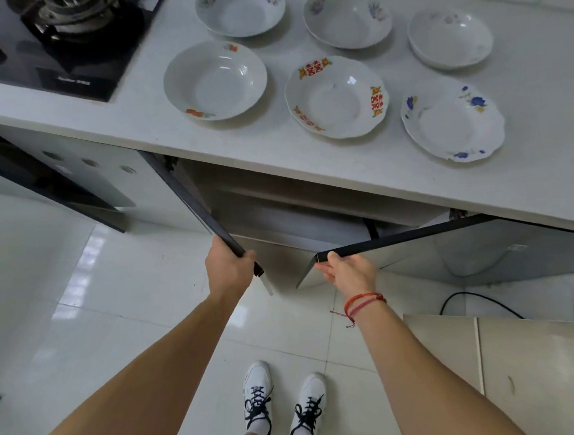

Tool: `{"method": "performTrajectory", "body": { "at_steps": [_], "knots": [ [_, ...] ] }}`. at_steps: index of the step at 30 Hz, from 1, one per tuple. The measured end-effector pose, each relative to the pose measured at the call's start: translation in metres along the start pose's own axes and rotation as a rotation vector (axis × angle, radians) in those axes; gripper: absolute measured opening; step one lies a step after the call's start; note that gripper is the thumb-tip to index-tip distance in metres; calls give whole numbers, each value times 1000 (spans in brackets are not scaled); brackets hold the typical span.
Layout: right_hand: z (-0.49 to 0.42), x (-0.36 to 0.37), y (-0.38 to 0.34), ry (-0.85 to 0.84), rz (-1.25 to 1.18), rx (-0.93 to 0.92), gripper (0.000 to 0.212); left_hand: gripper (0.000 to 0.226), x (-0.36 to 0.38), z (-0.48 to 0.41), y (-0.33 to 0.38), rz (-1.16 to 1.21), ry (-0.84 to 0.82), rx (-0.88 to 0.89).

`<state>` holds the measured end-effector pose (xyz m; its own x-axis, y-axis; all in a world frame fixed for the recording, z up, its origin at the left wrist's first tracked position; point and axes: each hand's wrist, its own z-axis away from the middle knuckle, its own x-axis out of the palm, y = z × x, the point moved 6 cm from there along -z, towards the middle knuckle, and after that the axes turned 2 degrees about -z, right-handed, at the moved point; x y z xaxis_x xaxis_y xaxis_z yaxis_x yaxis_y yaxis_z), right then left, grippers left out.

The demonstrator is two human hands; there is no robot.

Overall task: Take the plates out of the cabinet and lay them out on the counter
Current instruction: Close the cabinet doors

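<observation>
Several white deep plates lie in two rows on the white counter (541, 110): one with red-orange marks (215, 80), one with red and gold emblems (336, 97), one with blue flowers (453, 120), and three pale ones behind, such as the plate (240, 6). Below the counter the cabinet (313, 216) stands open with both doors swung out. My left hand (229, 268) grips the top edge of the left door (191, 196). My right hand (346, 271) holds the corner of the right door (448, 243), thumb on top. The cabinet's inside is dim.
A black gas hob (70, 25) sits at the counter's left end. A further open door (51, 181) juts out under the hob. A black cable (471, 298) lies on the tiled floor at the right, next to a beige box (507, 365). My white shoes (284, 402) stand below.
</observation>
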<state>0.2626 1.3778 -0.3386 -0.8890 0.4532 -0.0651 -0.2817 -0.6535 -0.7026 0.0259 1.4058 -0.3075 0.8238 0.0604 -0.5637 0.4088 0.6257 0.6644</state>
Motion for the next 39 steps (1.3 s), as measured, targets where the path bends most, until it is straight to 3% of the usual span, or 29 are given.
{"method": "performTrajectory", "body": {
  "at_steps": [2, 6, 17, 30, 39],
  "knots": [
    [-6, 3, -1, -2, 4, 0, 7, 23, 10, -5, 5, 75, -1, -43],
    [-18, 10, -2, -1, 0, 5, 19, 23, 27, -20, 12, 181, -38, -123],
    [-48, 34, -25, 37, -88, 20, 18, 16, 60, -49, 45, 350, -163, -196],
    [-85, 56, -53, -7, -220, -2, 7, 11, 87, -80, 79, 570, -260, -182],
    [-99, 66, -71, -20, -318, 26, 18, 15, 102, -94, 96, 663, -276, -161]
  ]
}}
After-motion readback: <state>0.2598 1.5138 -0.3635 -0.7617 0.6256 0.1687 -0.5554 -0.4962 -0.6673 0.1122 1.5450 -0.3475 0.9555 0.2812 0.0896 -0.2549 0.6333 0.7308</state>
